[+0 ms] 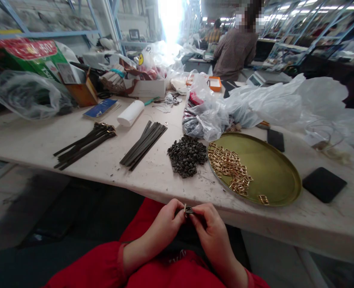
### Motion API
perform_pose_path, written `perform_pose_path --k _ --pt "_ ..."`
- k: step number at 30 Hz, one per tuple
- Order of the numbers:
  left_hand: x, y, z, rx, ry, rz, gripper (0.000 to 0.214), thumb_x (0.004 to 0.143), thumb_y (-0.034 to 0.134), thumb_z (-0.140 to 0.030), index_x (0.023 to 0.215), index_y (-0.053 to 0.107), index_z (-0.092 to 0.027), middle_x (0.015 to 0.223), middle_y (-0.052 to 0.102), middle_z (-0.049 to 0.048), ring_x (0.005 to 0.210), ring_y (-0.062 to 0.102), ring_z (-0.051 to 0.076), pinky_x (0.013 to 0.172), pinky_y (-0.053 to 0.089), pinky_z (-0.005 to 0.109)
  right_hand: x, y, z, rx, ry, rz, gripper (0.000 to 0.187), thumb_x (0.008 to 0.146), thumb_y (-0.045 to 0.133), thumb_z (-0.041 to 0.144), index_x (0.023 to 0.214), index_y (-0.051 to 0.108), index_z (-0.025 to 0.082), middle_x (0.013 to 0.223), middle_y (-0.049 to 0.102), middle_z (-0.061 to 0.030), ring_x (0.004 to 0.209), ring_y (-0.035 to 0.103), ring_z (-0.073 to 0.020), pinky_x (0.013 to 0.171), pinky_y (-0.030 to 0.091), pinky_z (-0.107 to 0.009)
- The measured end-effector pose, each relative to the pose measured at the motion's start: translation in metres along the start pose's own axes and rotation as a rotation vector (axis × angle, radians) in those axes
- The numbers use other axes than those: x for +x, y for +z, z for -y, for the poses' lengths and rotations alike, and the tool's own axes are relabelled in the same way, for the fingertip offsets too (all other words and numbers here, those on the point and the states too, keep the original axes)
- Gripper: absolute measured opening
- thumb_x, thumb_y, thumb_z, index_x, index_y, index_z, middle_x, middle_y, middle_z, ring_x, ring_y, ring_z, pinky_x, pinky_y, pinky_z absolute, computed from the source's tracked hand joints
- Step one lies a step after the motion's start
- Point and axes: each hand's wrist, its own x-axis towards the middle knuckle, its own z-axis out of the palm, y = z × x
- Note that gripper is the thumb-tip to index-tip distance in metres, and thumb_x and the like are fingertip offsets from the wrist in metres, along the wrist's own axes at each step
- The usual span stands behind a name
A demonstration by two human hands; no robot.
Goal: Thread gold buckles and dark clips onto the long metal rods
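**Pinching a small dark piece (189,210) below the worktop (153,176) edge**

Both hands meet over the lap: left hand (165,226) and right hand (210,230) each nip the small dark piece between thumb and fingertips, close to the body (likely for a steady, near view). On the worktop stock lies sorted by kind within reach: dark loops (187,156) heaped beside the brass tray (273,172) of gold buckles (229,168), dark strips (143,144) bundled leftward.
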Motion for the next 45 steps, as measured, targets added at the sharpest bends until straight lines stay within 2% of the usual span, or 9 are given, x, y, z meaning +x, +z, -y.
perform_pose_path --k 2,5,11,17,23,29,34,45 --pt "0.000 0.003 0.004 -0.029 -0.007 -0.015 0.015 0.082 0.043 -0.029 0.079 0.050 -0.015 0.076 0.056 0.0018 0.071 0.050 0.015 0.062 0.038 0.024 -0.002 0.003 -0.002 -0.038 -0.072 -0.010 0.008 0.084 0.049 0.020 0.083 0.057 0.021 0.080 0.056 -0.0026 0.073 0.056 -0.0150 0.065 0.046 -0.026" --pt "-0.001 0.008 0.008 -0.053 -0.026 -0.032 0.014 0.082 0.042 -0.027 0.080 0.049 -0.015 0.076 0.056 0.0020 0.072 0.051 0.016 0.064 0.039 0.025 -0.004 0.007 -0.010 -0.073 -0.101 -0.021 0.010 0.085 0.048 0.019 0.086 0.058 0.021 0.084 0.057 -0.0033 0.075 0.057 -0.0152 0.067 0.047 -0.027" --pt "0.000 0.009 0.002 -0.061 -0.048 -0.011 0.014 0.083 0.038 -0.024 0.081 0.048 -0.015 0.073 0.054 0.0014 0.069 0.050 0.015 0.064 0.039 0.026 -0.004 0.012 -0.019 -0.015 0.101 -0.050 0.007 0.082 0.054 0.027 0.082 0.054 0.019 0.073 0.057 -0.0014 0.066 0.057 -0.0156 0.060 0.048 -0.027" --pt "0.000 0.013 0.008 -0.111 0.010 -0.015 0.018 0.087 0.032 -0.026 0.085 0.047 -0.015 0.073 0.052 0.0010 0.070 0.050 0.015 0.066 0.039 0.027 -0.003 0.013 -0.016 -0.111 -0.103 -0.072 0.011 0.085 0.049 0.022 0.080 0.059 0.020 0.079 0.059 -0.0031 0.070 0.058 -0.0156 0.063 0.048 -0.027" --pt "0.001 0.016 0.014 -0.144 0.023 -0.023 0.020 0.088 0.032 -0.029 0.086 0.047 -0.015 0.071 0.051 0.0002 0.067 0.049 0.015 0.064 0.039 0.026 -0.004 0.013 -0.018 -0.152 -0.146 -0.059 0.015 0.086 0.047 0.020 0.087 0.062 0.021 0.086 0.059 -0.0044 0.077 0.060 -0.0150 0.068 0.051 -0.025" --pt "0.007 0.021 0.020 -0.183 -0.008 -0.064 0.020 0.085 0.035 -0.031 0.082 0.047 -0.015 0.080 0.053 0.0035 0.076 0.050 0.017 0.071 0.039 0.029 -0.006 0.015 -0.012 -0.253 -0.220 -0.072 0.020 0.086 0.049 0.023 0.102 0.059 0.017 0.098 0.061 -0.0088 0.090 0.059 -0.0181 0.079 0.052 -0.030" --pt "0.006 0.021 0.022 -0.258 -0.053 -0.067 0.019 0.084 0.034 -0.030 0.076 0.045 -0.017 0.074 0.049 0.0013 0.073 0.047 0.016 0.070 0.039 0.028 -0.005 0.017 -0.013 -0.313 -0.285 -0.073 0.021 0.086 0.047 0.021 0.103 0.060 0.016 0.098 0.062 -0.0097 0.089 0.061 -0.0186 0.079 0.053 -0.031" --pt "0.003 0.018 0.014 -0.216 0.010 -0.055 0.018 0.086 0.034 -0.029 0.076 0.044 -0.018 0.074 0.049 -0.0001 0.071 0.046 0.014 0.068 0.039 0.027 -0.007 0.014 -0.012 -0.286 -0.315 -0.063 0.026 0.087 0.045 0.018 0.109 0.059 0.020 0.100 0.063 -0.0096 0.091 0.062 -0.0187 0.079 0.055 -0.031"
